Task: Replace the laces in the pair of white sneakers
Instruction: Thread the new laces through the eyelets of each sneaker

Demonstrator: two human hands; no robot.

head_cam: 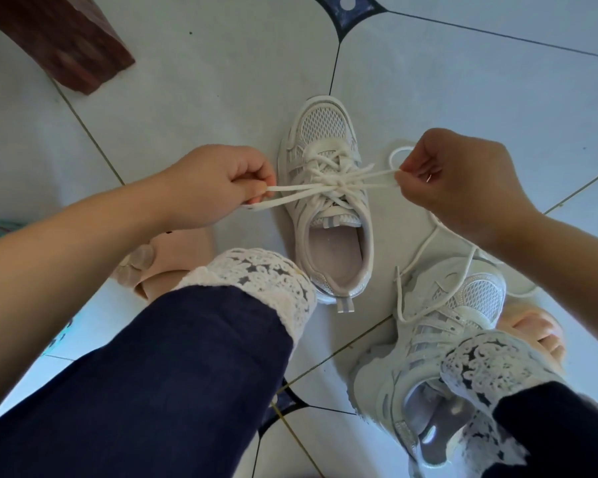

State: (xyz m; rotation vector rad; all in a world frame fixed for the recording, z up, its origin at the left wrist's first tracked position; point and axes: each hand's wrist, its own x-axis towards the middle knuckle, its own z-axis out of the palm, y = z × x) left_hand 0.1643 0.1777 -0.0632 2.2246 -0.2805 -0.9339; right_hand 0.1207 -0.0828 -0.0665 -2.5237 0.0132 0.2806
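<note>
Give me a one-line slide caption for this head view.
Left hand and right hand pull the white lace tight across the laced sneaker; the second sneaker trails a loose lace.

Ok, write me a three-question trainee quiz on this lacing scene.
1. True or false: the left hand and right hand both pinch the lace of the middle sneaker.
2. The second sneaker is: A on the floor; B in a hand; C on a chair.
3. Fill in: a loose lace lies across the ____ sneaker.
Key: 1 true; 2 A; 3 second.
</note>
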